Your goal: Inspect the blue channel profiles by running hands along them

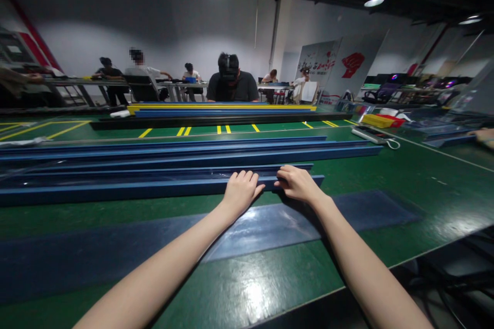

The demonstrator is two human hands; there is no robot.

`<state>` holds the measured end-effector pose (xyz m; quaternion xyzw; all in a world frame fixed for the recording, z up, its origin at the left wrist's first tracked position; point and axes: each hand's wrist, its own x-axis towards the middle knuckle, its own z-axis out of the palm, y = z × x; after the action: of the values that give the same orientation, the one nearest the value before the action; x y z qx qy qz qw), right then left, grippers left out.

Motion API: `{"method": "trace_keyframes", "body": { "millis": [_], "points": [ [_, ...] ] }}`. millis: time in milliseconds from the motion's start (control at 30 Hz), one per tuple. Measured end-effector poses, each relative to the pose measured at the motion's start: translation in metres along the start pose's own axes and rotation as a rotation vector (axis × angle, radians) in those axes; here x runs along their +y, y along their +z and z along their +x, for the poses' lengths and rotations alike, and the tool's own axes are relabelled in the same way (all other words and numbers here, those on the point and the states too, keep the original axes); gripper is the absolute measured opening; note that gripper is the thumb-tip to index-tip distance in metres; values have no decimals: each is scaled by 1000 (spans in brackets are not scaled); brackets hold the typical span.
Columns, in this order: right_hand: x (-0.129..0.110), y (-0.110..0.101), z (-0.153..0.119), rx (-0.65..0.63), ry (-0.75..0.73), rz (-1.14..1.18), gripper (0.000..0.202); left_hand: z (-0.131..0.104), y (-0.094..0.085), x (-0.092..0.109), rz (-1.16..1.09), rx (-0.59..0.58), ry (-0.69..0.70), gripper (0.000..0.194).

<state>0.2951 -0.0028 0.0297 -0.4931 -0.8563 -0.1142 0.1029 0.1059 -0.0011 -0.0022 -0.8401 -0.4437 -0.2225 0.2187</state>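
A long blue plastic channel [154, 187] with upright side walls lies across the green table in front of me. My left hand [242, 191] grips its near wall, fingers hooked over the top and thumb on the outer side. Close to the channel's right end, my right hand [297, 183] is closed on the same wall with curled fingers; its fingertips are partly hidden. Below both forearms, a flat, clear film strip [262, 229] lies along the table's near side. Just beyond the channel, more blue channels [347, 151] lie roughly parallel to it.
Farther back lie a black strip [231, 121] and a yellow strip [231, 108]. To the right are a grey device with a white loop [370, 134], a yellow tray [376, 121] and clear sheets [443, 126]. A person [233, 82] sits opposite; another person's hand [484, 137] shows far right.
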Motion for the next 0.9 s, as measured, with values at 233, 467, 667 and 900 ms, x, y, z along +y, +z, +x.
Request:
{"method": "trace_keyframes", "body": {
  "millis": [233,467,667,900],
  "points": [
    [5,-4,-1,-13,22,-1,17,0,-2,-1,4,3,17,24],
    [18,-11,-12,-37,101,-30,18,1,-4,-1,8,9,-6,28],
    [24,-15,-15,-71,158,-38,18,0,-4,0,0,9,-61,32],
    [21,-15,-13,-81,189,-43,17,0,-3,0,12,-1,-73,34]
  ]
}}
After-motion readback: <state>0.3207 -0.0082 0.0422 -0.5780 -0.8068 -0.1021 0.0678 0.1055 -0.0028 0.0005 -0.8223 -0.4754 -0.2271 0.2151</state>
